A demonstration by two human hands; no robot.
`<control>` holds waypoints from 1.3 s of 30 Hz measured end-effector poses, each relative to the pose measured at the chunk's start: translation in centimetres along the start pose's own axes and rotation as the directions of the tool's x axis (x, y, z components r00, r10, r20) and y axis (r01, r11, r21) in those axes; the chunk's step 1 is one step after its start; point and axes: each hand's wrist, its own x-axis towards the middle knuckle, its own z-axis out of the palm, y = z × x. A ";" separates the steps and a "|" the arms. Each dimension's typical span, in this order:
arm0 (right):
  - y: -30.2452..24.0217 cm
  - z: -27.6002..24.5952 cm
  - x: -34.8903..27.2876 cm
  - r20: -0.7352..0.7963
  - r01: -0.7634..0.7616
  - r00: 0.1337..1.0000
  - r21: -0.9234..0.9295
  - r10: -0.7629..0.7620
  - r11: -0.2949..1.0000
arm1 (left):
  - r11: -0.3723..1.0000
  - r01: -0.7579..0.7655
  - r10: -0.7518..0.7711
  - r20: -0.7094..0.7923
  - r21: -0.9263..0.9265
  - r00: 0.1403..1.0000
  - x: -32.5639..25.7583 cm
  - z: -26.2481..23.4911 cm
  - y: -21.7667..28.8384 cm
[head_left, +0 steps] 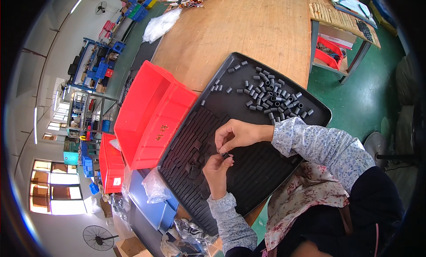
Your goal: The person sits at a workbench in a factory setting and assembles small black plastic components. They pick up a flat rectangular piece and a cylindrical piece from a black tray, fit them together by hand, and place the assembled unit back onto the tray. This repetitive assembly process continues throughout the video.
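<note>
A: Position of the hands?
B: Both over the black tray (231, 108), close together, fingertips nearly meeting. The left hand (215, 172) pinches a small dark piece (225, 155) between thumb and forefinger. The right hand (236, 135) is just above it, thumb and fingers drawn together; cannot tell whether they also grip the piece.

A: Location of the piece?
B: Held above the flat black strips (186, 139), which lie in close rows on the near and left parts of the tray. A few loose ones sit askew on the rows, left of the hands.

A: Remaining tray contents?
B: Short black tubes (278, 98), heaped in the far right part; several are scattered toward the far left edge.

A: Surroundings?
B: Tray rests on the wooden desk (239, 31). A red bin (175, 110) stands tilted just beside its left edge. A clear plastic bag (156, 186) lies near the tray, below the bin.
</note>
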 end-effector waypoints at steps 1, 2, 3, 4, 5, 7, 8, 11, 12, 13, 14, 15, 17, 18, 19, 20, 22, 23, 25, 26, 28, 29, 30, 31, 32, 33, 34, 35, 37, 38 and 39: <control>-0.3 0.1 0.0 0.002 -0.018 1.000 0.024 0.018 1.000 | 1.000 -0.009 0.009 -0.003 -0.012 1.000 0.0 0.0 0.1; -0.5 0.1 -0.1 0.005 -0.037 0.999 0.047 0.037 0.998 | 1.000 -0.001 0.001 0.000 -0.014 1.000 0.0 -0.1 -0.1; -0.6 0.2 0.0 -0.004 -0.022 1.000 -0.045 0.022 0.999 | 1.000 0.002 -0.002 -0.003 -0.014 1.000 -0.2 -0.3 -0.1; -0.7 0.3 -0.1 -0.012 -0.008 1.000 -0.136 0.006 0.991 | 1.000 0.006 -0.006 -0.006 -0.014 1.000 -0.2 -0.4 -0.2; -0.7 0.4 -0.1 -0.018 0.006 1.000 -0.227 -0.010 0.974 | 1.000 0.013 -0.013 -0.004 -0.026 1.000 -0.1 -0.5 -0.3; -0.7 0.1 -0.3 0.039 0.077 0.997 -0.306 -0.068 0.949 | 0.998 0.026 -0.026 0.000 -0.051 1.000 0.1 -0.5 -0.5; -0.7 0.0 -0.2 0.069 0.113 0.993 -0.343 -0.095 0.933 | 0.998 0.025 -0.024 0.006 -0.059 1.000 0.0 -0.7 -0.6; -0.6 0.0 -0.1 0.114 0.259 0.966 -0.448 -0.233 0.856 | 0.993 0.026 -0.024 0.020 -0.116 1.000 0.1 -0.5 -0.5; -0.6 -0.1 0.0 0.058 0.231 0.972 -0.398 -0.227 0.888 | 0.988 0.028 -0.027 0.013 -0.150 1.000 0.1 -0.4 -0.3; -0.6 -0.2 0.2 0.003 0.204 0.976 -0.345 -0.216 0.916 | 0.982 0.030 -0.030 0.005 -0.185 1.000 0.1 -0.3 -0.2; -0.5 -0.3 0.5 -0.052 0.179 0.978 -0.288 -0.202 0.941 | 0.994 -0.020 0.018 -0.013 -0.104 1.000 0.2 -0.4 -0.5; 0.1 -0.8 0.9 -0.154 0.133 0.976 -0.148 -0.156 0.980 | 0.997 -0.073 0.072 -0.025 -0.021 0.997 0.4 -0.1 -0.7; 1.1 -2.9 2.4 -0.459 0.069 0.869 -0.255 -0.184 0.965 | 0.958 -0.204 0.206 0.012 0.203 0.978 0.8 0.8 -0.6; 1.2 -3.4 3.4 -0.616 0.001 0.767 -0.282 -0.182 0.959 | 0.858 -0.300 0.301 0.065 0.416 0.951 0.8 0.9 -0.4; 1.3 -3.9 3.9 -0.689 -0.093 0.694 -0.378 -0.212 0.921 | 0.703 -0.380 0.378 0.137 0.601 0.916 0.7 1.1 -0.2; 1.5 -4.3 4.3 -0.748 -0.196 0.613 -0.455 -0.254 0.868 | 0.502 -0.440 0.433 0.224 0.744 0.873 0.6 1.3 0.0; 1.9 -4.3 4.8 -0.730 -0.333 0.631 -0.561 -0.263 0.758 | 0.572 -0.401 0.397 0.186 0.716 0.899 0.3 1.9 0.1; 2.7 -4.5 5.0 -0.687 -0.379 0.668 -0.644 -0.285 0.664 | 0.569 -0.407 0.400 0.192 0.714 0.896 0.3 1.9 0.1; 2.9 -4.3 5.0 -0.565 -0.397 0.767 -0.790 -0.303 0.468 | 0.564 -0.420 0.416 0.194 0.712 0.888 0.3 1.9 0.1; 2.9 -4.4 4.9 -0.508 -0.358 0.789 -0.837 -0.346 0.414 | 0.626 -0.404 0.379 0.193 0.667 0.905 0.3 1.8 0.3; 2.2 -4.8 4.5 -0.385 -0.279 0.824 -0.915 -0.416 0.292 | 0.744 -0.361 0.303 0.198 0.563 0.932 0.1 1.6 0.5; 2.5 -5.4 4.5 -0.421 -0.277 0.779 -0.896 -0.465 0.346 | 0.858 -0.271 0.232 0.142 0.435 0.962 0.1 1.6 0.1; 2.3 -5.8 4.5 -0.432 -0.330 0.768 -0.900 -0.474 0.285 | 0.940 -0.171 0.150 0.094 0.296 0.984 -0.1 1.6 -0.4; 1.9 -6.3 4.3 -0.441 -0.382 0.756 -0.897 -0.484 0.222 | 0.987 -0.068 0.060 0.059 0.143 0.996 -0.2 1.6 -0.7; 1.7 -6.7 4.1 -0.449 -0.431 0.744 -0.888 -0.495 0.158 | 0.996 -0.061 0.056 0.074 0.058 0.996 -0.3 1.4 -0.7; 1.8 -7.2 3.6 -0.483 -0.469 0.747 -0.870 -0.457 0.154 | 0.998 -0.050 0.053 0.096 -0.027 0.994 0.0 1.3 -0.4; 1.9 -7.7 3.1 -0.445 -0.425 0.780 -0.893 -0.440 0.149 | 0.993 -0.038 0.051 0.119 -0.112 0.992 0.1 1.2 0.0; 2.0 -8.2 2.5 -0.406 -0.382 0.810 -0.913 -0.423 0.145 | 0.998 -0.034 0.041 0.129 -0.056 0.991 0.0 1.2 0.5; 1.2 -7.9 2.1 -0.373 -0.340 0.856 -0.928 -0.358 0.154 | 0.996 -0.016 0.025 0.099 -0.085 0.995 0.1 1.2 0.5; 1.3 -7.7 2.1 -0.365 -0.318 0.860 -0.930 -0.357 0.186 | 0.995 -0.007 0.016 0.086 -0.099 0.996 0.2 1.3 0.4; 1.2 -7.5 2.1 -0.358 -0.296 0.862 -0.930 -0.358 0.219 | 0.988 -0.030 0.039 0.061 -0.150 0.997 0.2 1.6 0.5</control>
